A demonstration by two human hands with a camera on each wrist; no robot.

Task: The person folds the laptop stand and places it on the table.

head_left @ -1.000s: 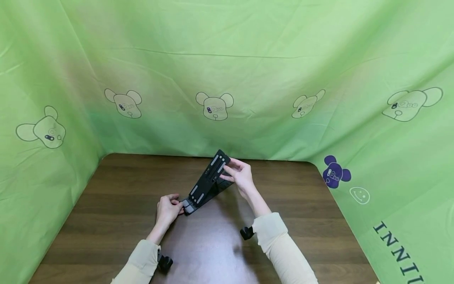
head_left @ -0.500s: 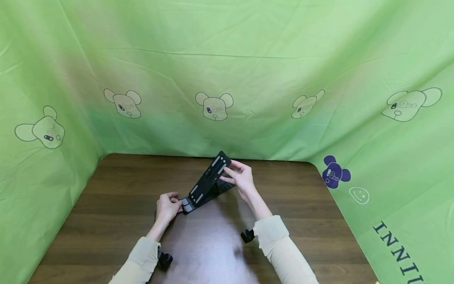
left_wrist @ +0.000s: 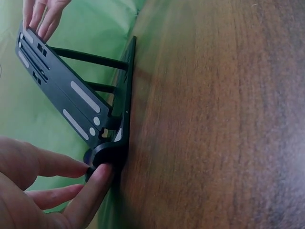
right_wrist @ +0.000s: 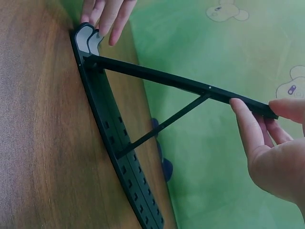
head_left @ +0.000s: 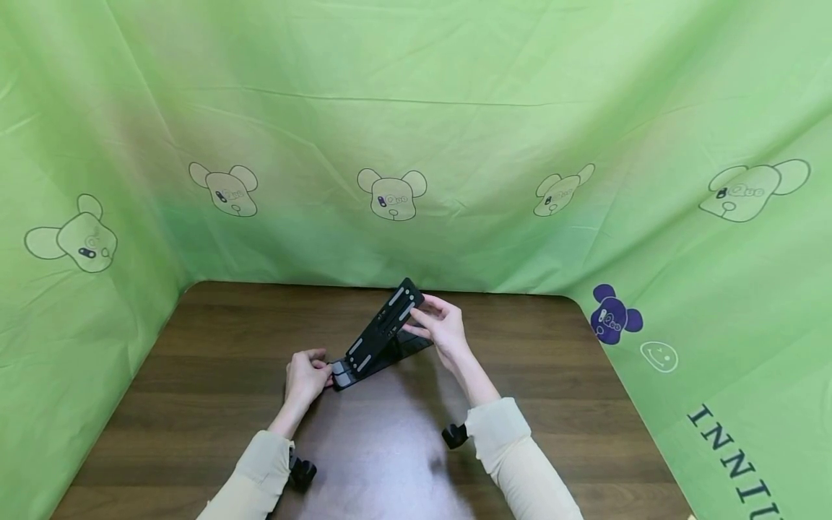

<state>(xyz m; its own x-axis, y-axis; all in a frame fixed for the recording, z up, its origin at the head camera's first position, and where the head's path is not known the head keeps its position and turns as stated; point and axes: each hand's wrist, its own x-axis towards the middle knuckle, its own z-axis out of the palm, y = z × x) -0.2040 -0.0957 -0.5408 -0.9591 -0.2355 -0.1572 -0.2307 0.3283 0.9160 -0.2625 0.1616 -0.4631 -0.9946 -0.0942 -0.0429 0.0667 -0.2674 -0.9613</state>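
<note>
A black folding laptop stand (head_left: 383, 325) is propped open on the wooden table, its upper plate tilted up over a slotted base (right_wrist: 138, 186). In the right wrist view a thin support strut (right_wrist: 164, 125) runs from the plate down to the base slots. My left hand (head_left: 308, 377) pinches the hinge end by its grey-padded lip, thumb and forefinger on either side in the left wrist view. My right hand (head_left: 444, 328) holds the raised far end of the plate between thumb and fingers. Grey pads (left_wrist: 86, 97) line the plate's top.
The brown wooden table (head_left: 214, 404) carries the stand near its far edge. Behind and at both sides hangs a green curtain (head_left: 390, 108) printed with bear heads. A black wrist camera (head_left: 302, 473) sits at the left cuff, another black camera (head_left: 454, 435) at the right.
The laptop stand's hinge end and my left hand have shifted slightly left and away from me. The raised end has lowered slightly, and both hands keep their hold.
</note>
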